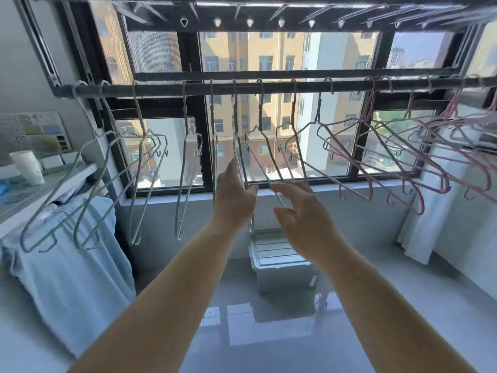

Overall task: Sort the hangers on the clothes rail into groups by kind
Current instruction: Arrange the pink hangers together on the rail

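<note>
— Seeing the left hand (236,197) laid against a pale hanger (236,146) at the middle of the clothes rail (161,88), fingers (231,170) straight up along the wire, thumb at its lower corner. Cannot tell a pinch from a mere touch.

— And the right hand (298,211)?

— Holding nothing: fingers spread and loosely curved, just beside the lower bar of the neighbouring hanger (261,103).

— Worth fearing a tangle there. Crowded, with wires crossing between the pale green hangers (185,117) to the left and the pink hangers (445,184) to the right.

— Agreed. Could drag a neighbour's hook along the rail, or lift it clean off, by pulling sideways without first freeing the crossed arms.

— Could drop one too, given so light a hold: straight down towards the plastic box (279,265) on the floor (269,332).

— Also easy to misjudge the kind against the bright window (269,57): thin wire, washed-out colour. Might leave a pale one among the pink.

— Best to raise each hook clear before sliding.
</note>
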